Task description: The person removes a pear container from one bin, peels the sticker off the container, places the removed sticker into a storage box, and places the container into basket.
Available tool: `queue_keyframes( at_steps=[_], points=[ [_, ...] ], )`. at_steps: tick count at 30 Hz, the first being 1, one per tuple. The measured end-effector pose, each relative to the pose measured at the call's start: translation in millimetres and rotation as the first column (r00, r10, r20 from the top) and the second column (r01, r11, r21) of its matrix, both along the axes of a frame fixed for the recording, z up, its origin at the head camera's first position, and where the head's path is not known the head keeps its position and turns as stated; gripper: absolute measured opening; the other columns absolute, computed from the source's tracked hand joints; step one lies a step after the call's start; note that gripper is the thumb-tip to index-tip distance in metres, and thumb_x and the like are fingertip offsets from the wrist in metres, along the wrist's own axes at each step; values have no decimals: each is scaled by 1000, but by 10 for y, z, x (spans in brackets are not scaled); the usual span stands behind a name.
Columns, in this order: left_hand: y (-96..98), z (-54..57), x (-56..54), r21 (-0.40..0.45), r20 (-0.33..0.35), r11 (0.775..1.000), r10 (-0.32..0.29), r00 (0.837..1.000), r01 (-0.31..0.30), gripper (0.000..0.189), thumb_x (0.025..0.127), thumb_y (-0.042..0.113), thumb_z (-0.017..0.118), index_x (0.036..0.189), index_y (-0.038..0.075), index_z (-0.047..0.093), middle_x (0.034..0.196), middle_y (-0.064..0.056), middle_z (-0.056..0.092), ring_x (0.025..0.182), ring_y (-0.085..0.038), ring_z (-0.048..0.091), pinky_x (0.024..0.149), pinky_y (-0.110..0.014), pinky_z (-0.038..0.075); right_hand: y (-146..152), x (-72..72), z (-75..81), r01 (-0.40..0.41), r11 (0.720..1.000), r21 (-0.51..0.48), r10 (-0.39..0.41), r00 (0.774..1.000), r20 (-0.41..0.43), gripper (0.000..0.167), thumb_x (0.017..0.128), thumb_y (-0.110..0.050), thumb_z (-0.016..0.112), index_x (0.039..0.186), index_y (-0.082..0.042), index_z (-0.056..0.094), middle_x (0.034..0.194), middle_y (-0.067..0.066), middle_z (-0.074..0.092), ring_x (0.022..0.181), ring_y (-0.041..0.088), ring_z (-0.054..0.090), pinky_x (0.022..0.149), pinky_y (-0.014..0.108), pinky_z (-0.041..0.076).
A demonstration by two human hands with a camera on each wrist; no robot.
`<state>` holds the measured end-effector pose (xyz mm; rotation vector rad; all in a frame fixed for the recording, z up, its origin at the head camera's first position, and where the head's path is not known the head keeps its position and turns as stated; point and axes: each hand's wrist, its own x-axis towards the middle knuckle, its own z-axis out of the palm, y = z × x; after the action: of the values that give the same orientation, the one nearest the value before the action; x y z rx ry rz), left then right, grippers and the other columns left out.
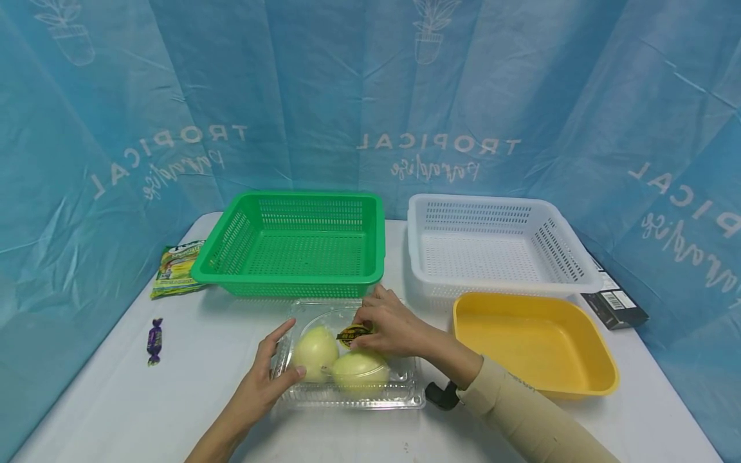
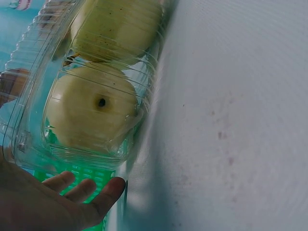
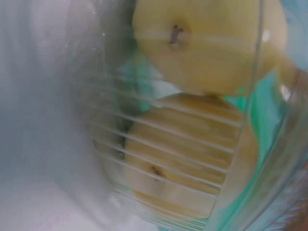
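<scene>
A clear plastic clamshell box (image 1: 405,395) lies near the middle of the table, with two pale yellow-green pears (image 1: 316,354) inside. A black-and-yellow label (image 1: 353,334) shows on its top. My left hand (image 1: 263,379) spreads its fingers along the box's left side, thumb by the front left corner. In the left wrist view, the fingers (image 2: 110,190) extend beside the box end. My right hand (image 1: 393,325) reaches over the top from the right, fingers bent, thumb and index by the label. Whether they pinch anything is hidden. Through the clear wall, the right wrist view shows both pears (image 3: 192,154).
Behind the box stand a green basket (image 1: 289,289) and a white basket (image 1: 503,286). A yellow basin (image 1: 590,379) sits on the right, near a black box (image 1: 616,308). At left lie a green-and-yellow packet (image 1: 176,270) and a purple-wrapped candy (image 1: 154,341).
</scene>
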<state>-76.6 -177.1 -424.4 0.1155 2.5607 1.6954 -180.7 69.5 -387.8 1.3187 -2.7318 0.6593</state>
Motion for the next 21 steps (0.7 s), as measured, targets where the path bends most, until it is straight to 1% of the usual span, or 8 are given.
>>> queue_keyframes(
  at_steps=[4, 7, 11, 16, 19, 21],
  points=[
    [4, -2, -2, 2, -1, 1000, 0, 1000, 0, 74, 88, 26, 63, 148, 35, 21, 158, -11, 9, 142, -49, 6, 96, -79, 21, 3, -1, 0, 3, 1000, 6, -3, 1000, 12, 30, 74, -41, 76, 89, -16, 69, 84, -8, 58, 91, 11, 37, 85, 29, 34],
    [5, -2, -3, 7, -2, 1000, 0, 1000, 0, 73, 88, 26, 63, 147, 36, 21, 158, -12, 8, 142, -49, 6, 96, -79, 21, 5, -2, -3, -2, 1000, 0, 2, 1000, 7, 29, 74, -41, 76, 89, -16, 69, 86, -8, 60, 93, 11, 38, 87, 30, 35],
    [5, 0, -3, 7, -2, 1000, 0, 1000, 0, 73, 88, 26, 63, 147, 38, 21, 158, -13, 8, 142, -49, 6, 96, -79, 20, 7, -1, -4, -21, 999, -25, 20, 1000, -12, 25, 75, -37, 76, 87, -16, 70, 85, -8, 62, 91, 11, 39, 86, 30, 35],
    [2, -3, -5, 6, 4, 1000, -4, 1000, 4, 73, 89, 27, 63, 146, 40, 21, 158, -12, 7, 142, -49, 5, 96, -79, 19, 19, 3, -2, -42, 998, -55, 41, 999, -21, 22, 77, -33, 75, 88, -14, 71, 86, -6, 65, 91, 11, 42, 87, 30, 38],
    [0, -3, -3, 9, 9, 1000, -4, 1000, 4, 73, 89, 27, 63, 146, 40, 20, 158, -12, 6, 142, -49, 5, 96, -79, 20, 25, -3, -5, -48, 996, -78, 48, 999, -4, 20, 78, -31, 74, 86, -13, 72, 83, -5, 63, 92, 12, 42, 87, 31, 39],
    [-2, -6, -3, 9, 8, 1000, -5, 1000, 5, 73, 89, 27, 63, 146, 40, 20, 158, -12, 6, 142, -49, 6, 96, -79, 21, 28, -11, -4, -48, 994, -97, 51, 998, 25, 17, 79, -29, 74, 83, -13, 72, 81, -5, 61, 93, 11, 42, 88, 31, 38]
  ],
)
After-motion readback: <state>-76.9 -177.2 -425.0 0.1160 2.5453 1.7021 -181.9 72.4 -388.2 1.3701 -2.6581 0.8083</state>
